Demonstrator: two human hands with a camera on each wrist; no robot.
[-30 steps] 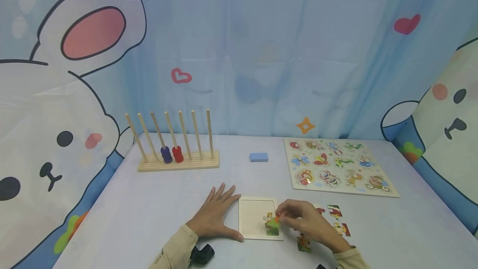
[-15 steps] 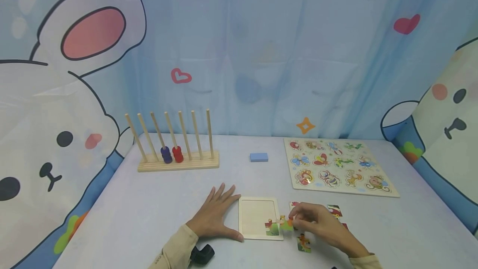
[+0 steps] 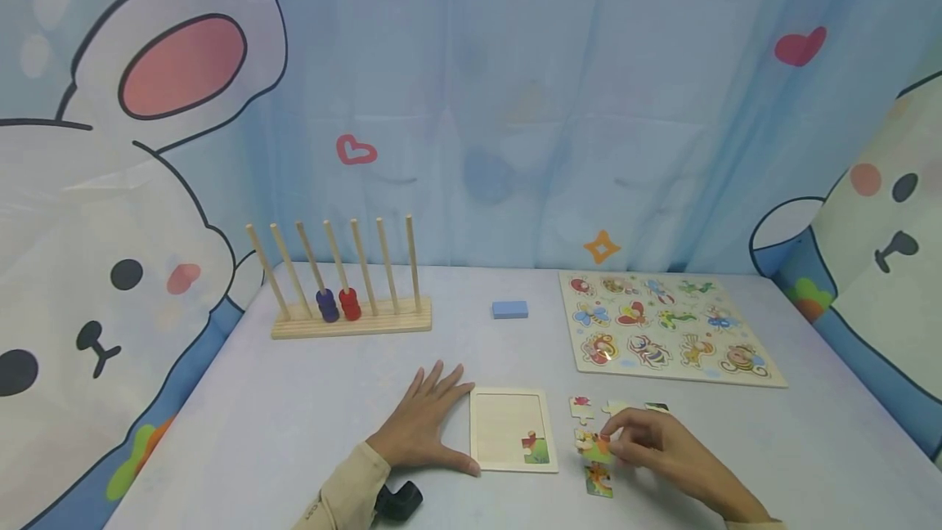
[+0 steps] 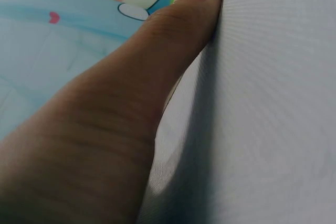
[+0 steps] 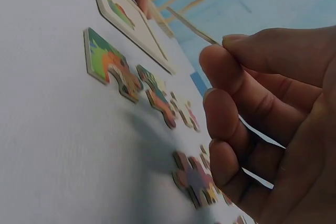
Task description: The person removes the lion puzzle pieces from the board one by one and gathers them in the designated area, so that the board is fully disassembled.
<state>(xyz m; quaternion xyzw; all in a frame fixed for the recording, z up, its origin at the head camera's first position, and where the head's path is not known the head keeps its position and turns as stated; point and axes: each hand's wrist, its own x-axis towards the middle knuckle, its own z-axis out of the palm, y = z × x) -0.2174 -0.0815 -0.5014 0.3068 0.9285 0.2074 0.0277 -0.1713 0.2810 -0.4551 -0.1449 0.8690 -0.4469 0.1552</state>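
My left hand [image 3: 427, 424] rests on the table with its fingers spread, the thumb touching the left side of a square wooden puzzle tray [image 3: 477, 432]. In the tray's lower right corner lies a green and red puzzle piece [image 3: 536, 450]. To the right of the tray, my right hand [image 3: 655, 452] pinches another puzzle piece [image 5: 191, 26] between thumb and index finger, seen edge-on and raised above the table in the right wrist view. Beneath and around it lie several loose pieces, among them a green and orange one [image 3: 599, 481]. Some are hidden by the right hand.
A wooden peg stand [image 3: 353, 321] with purple and red beads stands at the back left. A blue block [image 3: 510, 310] lies at the back middle. To the right is a large insect picture board [image 3: 662, 375]. A patterned curtain [image 3: 515, 105] hangs behind the table.
My right hand has moved right with the pinched piece, from over the tray to above the loose pieces. The left hand and tray have stayed in place.
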